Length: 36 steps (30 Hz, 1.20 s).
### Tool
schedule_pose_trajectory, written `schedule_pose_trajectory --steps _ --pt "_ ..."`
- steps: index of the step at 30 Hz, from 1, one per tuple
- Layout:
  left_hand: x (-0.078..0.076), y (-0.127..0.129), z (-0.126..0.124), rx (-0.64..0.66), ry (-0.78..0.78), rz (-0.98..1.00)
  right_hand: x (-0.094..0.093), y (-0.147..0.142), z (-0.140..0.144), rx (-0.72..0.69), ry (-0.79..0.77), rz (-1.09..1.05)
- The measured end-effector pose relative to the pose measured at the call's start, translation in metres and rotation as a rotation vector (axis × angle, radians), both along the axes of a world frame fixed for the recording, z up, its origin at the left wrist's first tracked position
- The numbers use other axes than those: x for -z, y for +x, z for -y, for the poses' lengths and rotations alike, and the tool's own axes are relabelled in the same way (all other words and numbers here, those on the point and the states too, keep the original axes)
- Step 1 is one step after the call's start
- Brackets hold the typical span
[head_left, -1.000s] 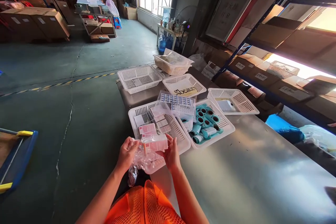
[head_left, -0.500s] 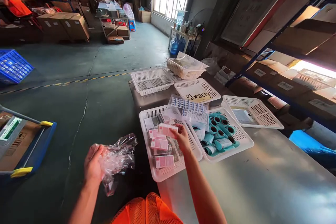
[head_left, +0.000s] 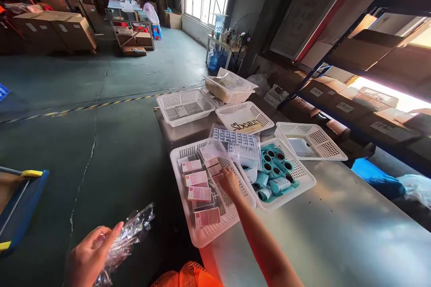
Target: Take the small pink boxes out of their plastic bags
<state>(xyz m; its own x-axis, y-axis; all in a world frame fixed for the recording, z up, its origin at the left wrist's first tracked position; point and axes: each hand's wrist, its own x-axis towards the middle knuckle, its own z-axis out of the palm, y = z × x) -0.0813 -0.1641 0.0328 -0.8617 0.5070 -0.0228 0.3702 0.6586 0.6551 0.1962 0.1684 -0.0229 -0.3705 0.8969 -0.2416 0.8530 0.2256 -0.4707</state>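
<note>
Right hand (head_left: pixel 229 182) stretched into white basket (head_left: pixel 215 228), fingers curled over pink boxes (head_left: pixel 199 193), grip unclear. Left hand (head_left: pixel 88 258) low over floor, pinching crumpled clear plastic wrap (head_left: pixel 129 235); wrist cut off by frame.

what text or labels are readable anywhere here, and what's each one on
"beaut" in black script, its end cut off: on the pale card in the white perforated basket.
Pink-and-white small boxes in the near white basket: print too small to read.
Blue-patterned sheets in clear film: too small to read.
White labels on the brown cartons on the shelf: blurred.
Large framed sign on the wall: characters too faint to read.
</note>
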Motion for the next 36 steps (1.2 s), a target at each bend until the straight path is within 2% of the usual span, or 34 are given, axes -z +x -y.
schedule_pose_trajectory --steps 2,4,8,10,12,14,16,18,20,23,26,29,32,36 --pt "0.003 -0.006 0.002 0.073 0.015 -0.046 0.008 0.019 0.008 -0.074 0.032 0.057" --pt "0.004 -0.007 -0.003 0.182 0.082 -0.063 0.016 0.026 0.013 -0.133 0.058 0.085" --pt "0.004 0.011 -0.027 0.393 0.191 -0.052 0.019 0.027 0.019 -0.114 0.139 0.088" --pt "0.002 0.027 -0.04 0.457 0.194 -0.028 0.008 0.035 0.023 -0.05 0.209 0.054" --pt "-0.004 0.046 -0.054 0.526 0.174 0.081 -0.009 0.048 0.032 0.035 0.292 -0.007" --pt "-0.012 0.065 -0.072 0.62 0.15 0.32 -0.031 0.06 0.047 0.106 0.371 -0.093" --pt "-0.022 0.082 -0.093 0.693 0.18 0.642 -0.054 0.064 0.068 0.131 0.427 -0.181" --pt "-0.033 0.099 -0.117 0.692 0.303 0.964 -0.076 0.057 0.095 0.097 0.452 -0.31" --pt "-0.043 0.114 -0.137 0.637 0.435 1.229 -0.097 0.046 0.121 0.027 0.445 -0.537" --pt "-0.055 0.128 -0.152 0.573 0.517 1.404 -0.122 0.035 0.148 -0.04 0.416 -0.794" --pt "-0.064 0.129 -0.149 0.526 0.592 1.376 -0.138 0.039 0.157 -0.065 0.354 -0.865" --pt "-0.07 0.122 -0.139 0.542 0.695 1.296 -0.146 0.045 0.159 -0.098 0.326 -0.959" --pt "-0.075 0.114 -0.131 0.588 0.737 1.204 -0.15 0.041 0.162 -0.113 0.393 -1.016" --pt "-0.083 0.112 -0.125 0.531 0.714 1.176 -0.156 0.03 0.168 -0.127 0.545 -0.974"
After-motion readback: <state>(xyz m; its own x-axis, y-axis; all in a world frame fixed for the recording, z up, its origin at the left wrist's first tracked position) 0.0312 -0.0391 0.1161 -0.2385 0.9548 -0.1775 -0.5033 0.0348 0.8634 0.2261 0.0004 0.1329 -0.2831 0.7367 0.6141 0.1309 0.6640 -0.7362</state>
